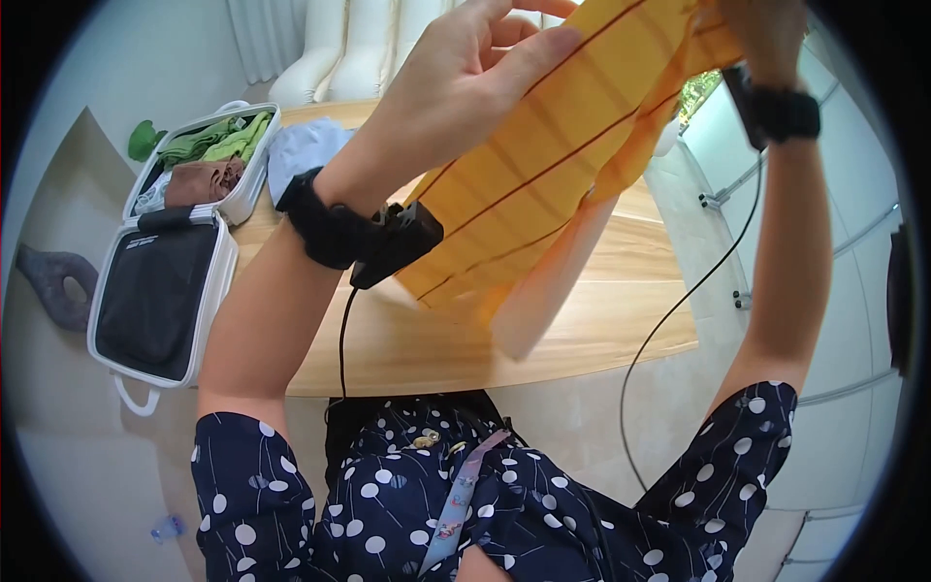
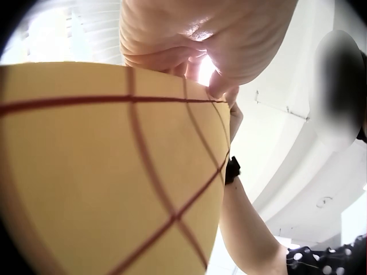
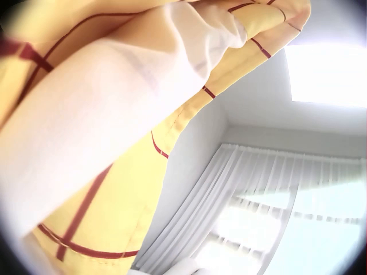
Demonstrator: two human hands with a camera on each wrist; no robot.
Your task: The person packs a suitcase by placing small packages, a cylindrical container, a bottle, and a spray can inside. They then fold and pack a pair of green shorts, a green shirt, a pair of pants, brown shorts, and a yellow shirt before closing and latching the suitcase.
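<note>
A yellow cloth [image 1: 543, 165] with dark red check lines is held up in front of me above the table. My left hand [image 1: 475, 87] pinches its upper edge between thumb and fingers; the left wrist view shows the left hand [image 2: 206, 40] over that edge. At the top right my right hand [image 1: 766, 39] grips the gathered other end, its fingers mostly hidden. A white fabric piece [image 1: 553, 281] hangs from the cloth's lower side, blurred at its end. In the right wrist view this white fabric [image 3: 109, 103] lies across the yellow folds.
The wooden table [image 1: 621, 320] lies below. On the left, an open white suitcase [image 1: 228, 281] holds folded green clothes [image 1: 208, 141], a brown cloth [image 1: 204, 182] and a black zipped panel [image 1: 155, 291]. Beside it lies a light blue cloth [image 1: 305, 150]. Black cables [image 1: 669, 325] hang from the wrist cameras.
</note>
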